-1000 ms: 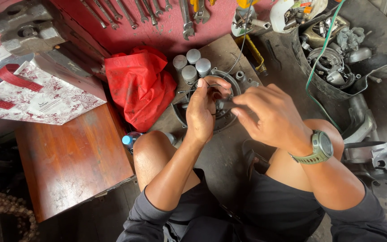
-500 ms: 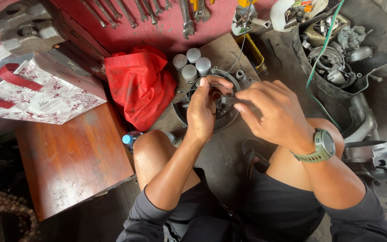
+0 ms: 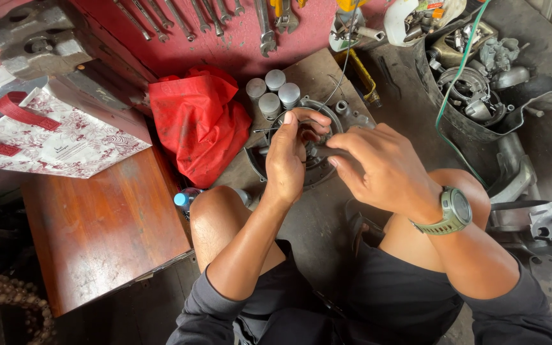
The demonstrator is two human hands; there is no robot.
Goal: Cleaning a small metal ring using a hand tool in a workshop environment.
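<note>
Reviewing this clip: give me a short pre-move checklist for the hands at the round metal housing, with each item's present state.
1. Both hands on the work: ok. The left hand and right hand meet over the round metal housing.
2. Housing supported: ok. It lies on the dark board.
3. Small part between the fingertips identifiable: cannot tell, the hands hide it.
4. Thin wire free of the fingers: cannot tell; it runs down to the housing.
5. Four grey cylinders upright beside the housing: ok.
6. Red cloth bag off the housing: ok, it lies beside it.
</note>
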